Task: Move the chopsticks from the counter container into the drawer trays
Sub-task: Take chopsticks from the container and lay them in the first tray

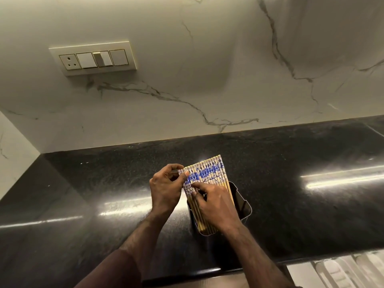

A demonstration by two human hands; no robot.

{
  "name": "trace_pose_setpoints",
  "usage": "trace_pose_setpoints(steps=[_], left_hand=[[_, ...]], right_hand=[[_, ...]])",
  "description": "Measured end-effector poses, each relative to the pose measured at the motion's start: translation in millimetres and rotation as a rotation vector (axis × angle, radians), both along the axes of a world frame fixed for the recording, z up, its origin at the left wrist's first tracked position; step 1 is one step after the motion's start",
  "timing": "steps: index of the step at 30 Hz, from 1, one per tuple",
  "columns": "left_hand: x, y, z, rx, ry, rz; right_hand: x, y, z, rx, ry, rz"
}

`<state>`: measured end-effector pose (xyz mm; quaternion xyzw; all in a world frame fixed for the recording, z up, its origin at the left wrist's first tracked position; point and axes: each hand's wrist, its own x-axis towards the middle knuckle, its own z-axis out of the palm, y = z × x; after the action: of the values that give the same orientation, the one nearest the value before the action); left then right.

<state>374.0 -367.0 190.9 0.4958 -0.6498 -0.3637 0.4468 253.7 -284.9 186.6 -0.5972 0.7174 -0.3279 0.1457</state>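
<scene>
Several chopsticks (207, 173), pale wood with blue and white patterned tops, stand fanned in a row in a dark container (243, 204) on the black counter (104, 183). My left hand (166, 188) pinches the leftmost chopsticks near their tops with thumb and fingers. My right hand (216, 204) lies over the lower part of the row, its fingers pressed on the sticks just above the container's rim. The lower ends of the chopsticks are hidden inside the container. White drawer trays (342, 271) show below the counter edge at the lower right.
A marble backsplash (207, 80) rises behind the counter, with a switch and socket panel (93, 58) on the left. The counter's front edge (187, 273) runs along the bottom. A side wall (14, 142) closes the left corner.
</scene>
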Motion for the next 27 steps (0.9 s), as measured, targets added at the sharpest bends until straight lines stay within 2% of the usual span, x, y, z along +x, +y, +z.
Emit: trace_pose_setpoints(steps=[8, 14, 19, 27], left_hand=[[0, 11, 19, 0.057, 0.123, -0.056], [-3, 16, 65, 0.006, 0.166, -0.225], [-10, 15, 107, -0.078, 0.111, -0.36], [-27, 15, 168, -0.13, 0.177, -0.348]], right_hand=[[-1, 3, 3, -0.002, -0.118, 0.015], [-13, 7, 18, 0.013, -0.446, 0.021], [-26, 15, 39, 0.05, -0.725, 0.155], [-47, 30, 56, 0.144, -0.8, 0.268]])
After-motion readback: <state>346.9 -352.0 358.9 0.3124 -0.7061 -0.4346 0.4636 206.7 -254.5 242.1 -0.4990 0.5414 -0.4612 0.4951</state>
